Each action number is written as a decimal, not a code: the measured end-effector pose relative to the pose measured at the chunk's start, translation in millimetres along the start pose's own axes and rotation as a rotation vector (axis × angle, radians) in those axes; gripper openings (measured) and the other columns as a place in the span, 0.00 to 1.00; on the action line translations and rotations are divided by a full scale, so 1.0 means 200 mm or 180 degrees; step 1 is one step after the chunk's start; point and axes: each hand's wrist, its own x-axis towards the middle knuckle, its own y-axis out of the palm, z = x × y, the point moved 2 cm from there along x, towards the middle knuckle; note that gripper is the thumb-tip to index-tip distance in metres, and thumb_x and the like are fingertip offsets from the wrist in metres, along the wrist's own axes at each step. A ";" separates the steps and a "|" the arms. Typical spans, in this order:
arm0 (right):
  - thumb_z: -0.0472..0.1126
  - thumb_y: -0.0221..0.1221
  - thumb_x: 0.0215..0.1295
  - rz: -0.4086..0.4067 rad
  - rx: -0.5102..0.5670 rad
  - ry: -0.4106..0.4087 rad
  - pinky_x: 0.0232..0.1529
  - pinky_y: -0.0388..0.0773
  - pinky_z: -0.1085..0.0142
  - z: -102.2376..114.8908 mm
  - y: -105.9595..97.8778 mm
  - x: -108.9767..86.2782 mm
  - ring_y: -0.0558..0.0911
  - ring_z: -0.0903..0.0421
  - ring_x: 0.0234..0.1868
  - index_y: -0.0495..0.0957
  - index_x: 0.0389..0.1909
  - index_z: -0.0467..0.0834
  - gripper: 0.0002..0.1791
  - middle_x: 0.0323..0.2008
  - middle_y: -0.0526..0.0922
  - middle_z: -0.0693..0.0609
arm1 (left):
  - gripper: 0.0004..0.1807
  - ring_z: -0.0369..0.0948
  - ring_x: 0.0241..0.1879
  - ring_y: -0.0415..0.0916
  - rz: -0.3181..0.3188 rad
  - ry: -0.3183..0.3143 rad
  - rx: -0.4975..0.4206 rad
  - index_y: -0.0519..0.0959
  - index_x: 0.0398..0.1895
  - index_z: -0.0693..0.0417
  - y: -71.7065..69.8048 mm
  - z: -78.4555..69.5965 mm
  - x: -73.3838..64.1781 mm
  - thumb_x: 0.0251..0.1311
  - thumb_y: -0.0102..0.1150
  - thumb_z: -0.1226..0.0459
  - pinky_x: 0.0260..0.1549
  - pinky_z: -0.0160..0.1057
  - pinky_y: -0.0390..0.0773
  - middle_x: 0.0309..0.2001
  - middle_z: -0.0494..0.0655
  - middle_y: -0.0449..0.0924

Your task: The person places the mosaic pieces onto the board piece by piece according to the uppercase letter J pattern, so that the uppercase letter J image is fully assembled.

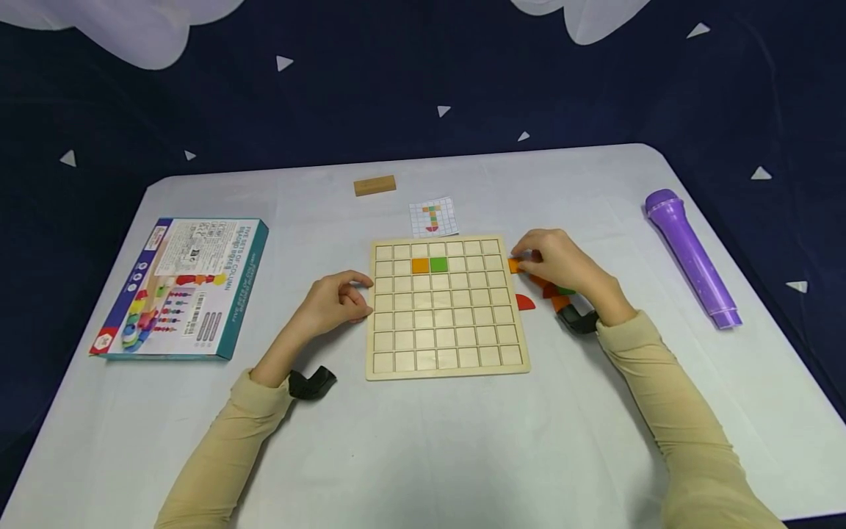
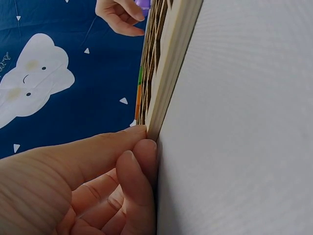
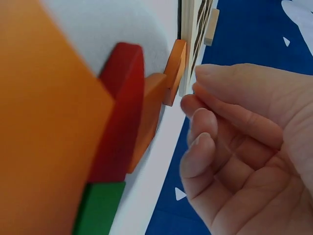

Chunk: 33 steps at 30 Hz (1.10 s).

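Note:
A square wooden grid board point(image 1: 456, 360) lies flat mid-table, with an orange square tile point(image 1: 420, 266) and a green one point(image 1: 439, 264) side by side in its second row. My left hand point(image 1: 333, 303) rests its fingertips against the board's left edge. Over the right edge hovers my right hand point(image 1: 558, 257), fingers loosely bent, right by another orange tile point(image 3: 175, 73) beside the board. Nothing shows between its thumb and fingers in the right wrist view. Under and near this hand lie a red half-round piece point(image 1: 525, 302), a green piece point(image 3: 100, 205) and several others, partly hidden.
Beyond the board lies a pattern card point(image 1: 432, 217), with a small wooden block point(image 1: 374, 185) farther back. A boxed toy set point(image 1: 181, 286) lies at the left, a purple microphone-shaped tube point(image 1: 690, 253) at the right. Black wrist mounts point(image 1: 312, 383) sit close over the table.

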 end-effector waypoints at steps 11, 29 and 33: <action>0.32 0.61 0.57 0.0222 -0.0017 0.0179 0.43 0.74 0.55 -0.01 0.01 -0.01 0.78 0.47 0.40 0.80 0.46 0.33 0.15 0.43 0.82 0.38 | 0.22 0.35 0.21 0.72 -0.0013 0.0001 0.0033 0.75 0.51 0.60 0.00 0.00 0.00 0.50 0.65 0.69 0.25 0.32 0.71 0.27 0.53 0.81; 0.32 0.63 0.53 0.0140 -0.0150 0.0237 0.31 0.70 0.64 0.00 -0.01 -0.01 0.74 0.52 0.30 0.82 0.40 0.30 0.13 0.34 0.82 0.39 | 0.22 0.36 0.21 0.75 0.0009 0.0018 0.0032 0.75 0.52 0.59 0.01 0.00 0.00 0.51 0.65 0.68 0.27 0.33 0.72 0.28 0.53 0.81; 0.32 0.64 0.54 0.0028 -0.0177 0.0158 0.31 0.71 0.65 0.01 -0.02 -0.01 0.74 0.53 0.29 0.82 0.39 0.31 0.12 0.34 0.82 0.39 | 0.22 0.36 0.21 0.74 -0.0010 0.0015 0.0048 0.75 0.52 0.59 0.00 0.00 0.00 0.51 0.65 0.68 0.26 0.33 0.72 0.28 0.53 0.81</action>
